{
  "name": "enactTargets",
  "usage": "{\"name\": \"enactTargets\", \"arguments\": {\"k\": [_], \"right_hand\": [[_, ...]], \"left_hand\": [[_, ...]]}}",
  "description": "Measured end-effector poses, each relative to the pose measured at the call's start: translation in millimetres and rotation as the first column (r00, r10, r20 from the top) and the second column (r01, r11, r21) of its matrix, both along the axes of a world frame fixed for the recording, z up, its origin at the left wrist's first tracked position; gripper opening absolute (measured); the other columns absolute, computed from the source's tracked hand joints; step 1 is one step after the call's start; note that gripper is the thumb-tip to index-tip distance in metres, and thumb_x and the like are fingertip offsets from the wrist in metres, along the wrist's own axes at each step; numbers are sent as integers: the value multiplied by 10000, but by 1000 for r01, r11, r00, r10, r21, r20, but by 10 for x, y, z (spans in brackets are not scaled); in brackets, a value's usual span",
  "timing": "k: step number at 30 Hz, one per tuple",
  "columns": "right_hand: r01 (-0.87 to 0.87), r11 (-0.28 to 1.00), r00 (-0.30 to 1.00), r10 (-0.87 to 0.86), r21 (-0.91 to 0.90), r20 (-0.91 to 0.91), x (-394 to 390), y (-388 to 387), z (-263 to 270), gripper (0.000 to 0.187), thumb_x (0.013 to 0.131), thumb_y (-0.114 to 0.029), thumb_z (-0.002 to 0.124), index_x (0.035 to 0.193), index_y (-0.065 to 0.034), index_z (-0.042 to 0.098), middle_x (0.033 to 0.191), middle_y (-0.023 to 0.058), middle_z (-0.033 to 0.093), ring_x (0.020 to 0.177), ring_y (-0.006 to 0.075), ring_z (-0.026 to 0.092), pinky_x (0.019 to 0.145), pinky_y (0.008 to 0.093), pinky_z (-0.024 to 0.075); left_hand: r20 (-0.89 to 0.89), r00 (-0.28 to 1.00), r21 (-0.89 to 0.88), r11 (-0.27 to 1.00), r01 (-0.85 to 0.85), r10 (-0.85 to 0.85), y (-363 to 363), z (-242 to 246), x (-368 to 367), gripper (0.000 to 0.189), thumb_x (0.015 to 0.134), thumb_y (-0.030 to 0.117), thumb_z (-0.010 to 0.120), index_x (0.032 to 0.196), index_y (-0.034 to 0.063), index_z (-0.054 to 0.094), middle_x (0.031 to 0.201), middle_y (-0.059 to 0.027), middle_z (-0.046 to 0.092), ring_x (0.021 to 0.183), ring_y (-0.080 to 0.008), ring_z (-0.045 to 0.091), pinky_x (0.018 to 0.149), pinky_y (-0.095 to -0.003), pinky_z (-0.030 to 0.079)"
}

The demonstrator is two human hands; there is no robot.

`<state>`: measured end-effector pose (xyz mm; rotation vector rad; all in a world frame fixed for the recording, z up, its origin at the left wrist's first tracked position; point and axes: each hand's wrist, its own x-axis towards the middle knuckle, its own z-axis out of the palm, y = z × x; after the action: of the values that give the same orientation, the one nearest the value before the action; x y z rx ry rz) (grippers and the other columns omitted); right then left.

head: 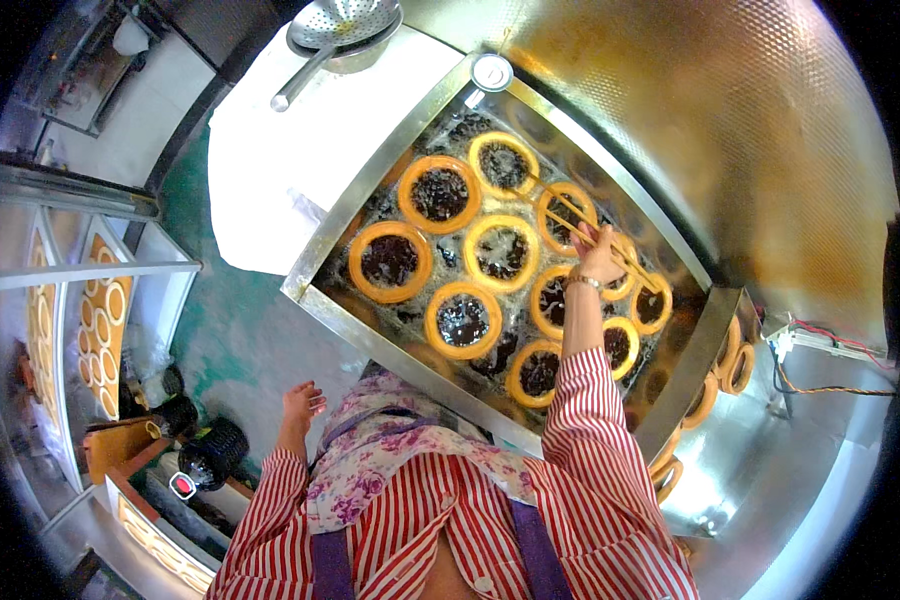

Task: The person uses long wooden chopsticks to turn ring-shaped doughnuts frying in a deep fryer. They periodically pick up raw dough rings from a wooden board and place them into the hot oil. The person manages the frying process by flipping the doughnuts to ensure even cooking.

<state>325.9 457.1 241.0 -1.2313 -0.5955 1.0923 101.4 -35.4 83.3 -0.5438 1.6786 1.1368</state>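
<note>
Several golden dough rings float in dark, bubbling oil in a square metal fryer [401, 357]. My right hand [601, 257] is closed on a pair of long wooden chopsticks [562, 212] above the right part of the oil. The chopsticks' tips reach the right edge of a pale yellow ring [477, 156] near the back; whether they grip it I cannot tell. Browner rings, such as one at the left [355, 262], float farther from my hand. My left hand [302, 405] hangs beside the flowered apron [367, 480], fingers apart and holding nothing.
A perforated metal strainer [341, 26] rests over a bowl on the white surface left of the fryer. A round dial [492, 73] sits at the back corner. Browned rings [699, 401] stand in a metal tray at right, near loose wires [832, 390]. Racks at left hold trays of rings [105, 330].
</note>
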Motion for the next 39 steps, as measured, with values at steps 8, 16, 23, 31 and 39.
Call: {"name": "enactTargets", "arguments": {"k": [8, 16, 23, 31, 39], "right_hand": [[-84, 964, 961, 12, -253, -275, 39, 385, -598, 226, 906, -211, 425, 1012, -23, 495, 847, 137, 607, 793, 219, 627, 632, 374, 573], [-146, 977, 856, 45, -157, -515, 643, 335, -781, 207, 902, -207, 440, 1012, -37, 481, 990, 147, 560, 917, 242, 576, 759, 427, 530], [-107, 987, 961, 70, -123, -268, 864, 181, -656, 187, 863, -183, 523, 932, -11, 552, 891, 135, 613, 826, 228, 621, 678, 378, 563], [-98, 987, 988, 80, 129, 135, 791, -75, 101, 204, 826, -141, 576, 909, 45, 558, 796, 163, 616, 708, 251, 638, 551, 305, 566], [-91, 995, 961, 98, -39, 258, 964, -719, 175, 168, 820, -101, 569, 894, 50, 553, 739, 160, 613, 619, 221, 631, 453, 282, 534]], "left_hand": [[-37, 999, -3, 1000, -14, 14, -44, 159, 27, 394, 809, 104, 505, 1178, -19, 445, 919, -137, 565, 690, -217, 576, 549, -308, 504], [-42, 998, -3, 999, 42, -42, 71, 216, 4, 391, 813, 117, 507, 1180, 0, 443, 922, -134, 568, 681, -214, 578, 543, -305, 505], [-43, 994, 36, 994, 99, -97, 233, 179, -59, 383, 809, 111, 517, 1170, 0, 452, 903, -134, 578, 695, -215, 583, 559, -309, 506], [-28, 996, 46, 995, 88, -86, 212, -69, -154, 350, 825, 128, 507, 1153, 8, 476, 926, -137, 583, 718, -222, 586, 564, -314, 507], [-27, 998, -15, 998, 54, -55, 199, -159, -213, 363, 844, 138, 479, 1182, 7, 458, 1008, -153, 563, 745, -228, 583, 582, -312, 507]]}}
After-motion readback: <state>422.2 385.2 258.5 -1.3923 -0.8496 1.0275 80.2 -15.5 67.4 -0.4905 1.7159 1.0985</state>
